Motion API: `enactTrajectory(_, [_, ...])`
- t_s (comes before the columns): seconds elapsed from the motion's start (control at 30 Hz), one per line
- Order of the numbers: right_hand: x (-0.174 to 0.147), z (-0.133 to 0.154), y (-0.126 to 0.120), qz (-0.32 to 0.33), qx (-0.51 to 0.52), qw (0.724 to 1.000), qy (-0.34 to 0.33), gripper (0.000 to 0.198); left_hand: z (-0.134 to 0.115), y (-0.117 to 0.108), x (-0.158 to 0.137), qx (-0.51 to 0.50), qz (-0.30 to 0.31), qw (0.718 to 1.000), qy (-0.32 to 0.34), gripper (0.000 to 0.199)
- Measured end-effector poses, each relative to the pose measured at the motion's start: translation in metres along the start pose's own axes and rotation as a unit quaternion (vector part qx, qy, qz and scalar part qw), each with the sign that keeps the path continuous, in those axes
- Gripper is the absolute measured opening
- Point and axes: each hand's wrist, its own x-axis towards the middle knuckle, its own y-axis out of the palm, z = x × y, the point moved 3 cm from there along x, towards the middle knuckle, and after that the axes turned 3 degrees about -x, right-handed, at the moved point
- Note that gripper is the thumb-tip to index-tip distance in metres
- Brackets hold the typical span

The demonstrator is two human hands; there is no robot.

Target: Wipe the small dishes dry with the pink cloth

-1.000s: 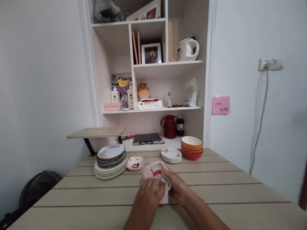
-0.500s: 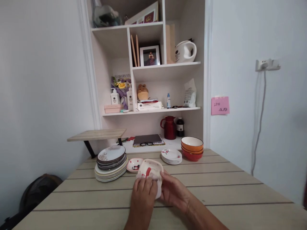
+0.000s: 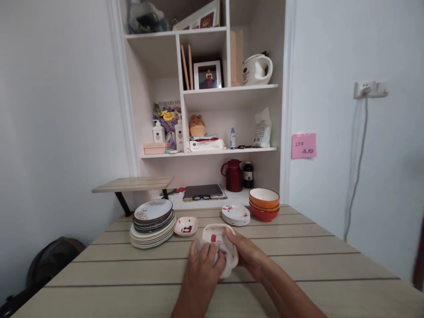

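Note:
My right hand (image 3: pixel 247 251) grips the right rim of a small squarish dish (image 3: pixel 217 229), cream with a pink edge and a red mark inside. The dish is tilted above the table. My left hand (image 3: pixel 206 265) is closed on a white cloth (image 3: pixel 227 267) and presses it against the inside of the dish, hiding its lower part. Just behind and to the left, a similar dish (image 3: pixel 186 226) with red dots and a black and red figure lies on the table.
A tall stack of plates (image 3: pixel 153 224) stands at the left. Farther back are small flowered plates (image 3: pixel 236 214) and stacked orange and red bowls (image 3: pixel 264 204). Behind the slatted table (image 3: pixel 291 260), white shelves hold a red jug (image 3: pixel 233 176). A raised wooden stand (image 3: pixel 132 184) sits at the back left.
My hands have brought the dish and cloth slightly to the right. The dish now shows more of its right rim, and the other dish is less covered.

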Motion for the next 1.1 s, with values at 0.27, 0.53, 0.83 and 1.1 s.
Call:
enactTrajectory(0.27, [0.000, -0.013, 0.018, 0.106, 0.124, 0.986, -0.041, 0.052, 0.006, -0.002, -0.001, 0.023, -0.006, 0.999, -0.041, 0.018])
enactTrajectory(0.53, [0.008, -0.023, 0.026, 0.034, 0.185, 0.982, -0.022, 0.034, -0.002, -0.002, -0.003, 0.009, -0.026, 1.000, 0.015, 0.025])
enactTrajectory(0.83, [0.001, -0.001, 0.005, 0.014, 0.101, 0.994, -0.042, 0.027, 0.000, -0.002, 0.002, -0.107, 0.146, 0.983, 0.010, 0.059])
enactTrajectory(1.1, [0.007, -0.009, 0.003, 0.008, 0.117, 0.993, -0.032, 0.025, 0.008, -0.010, 0.002, -0.168, 0.209, 0.962, -0.054, 0.054])
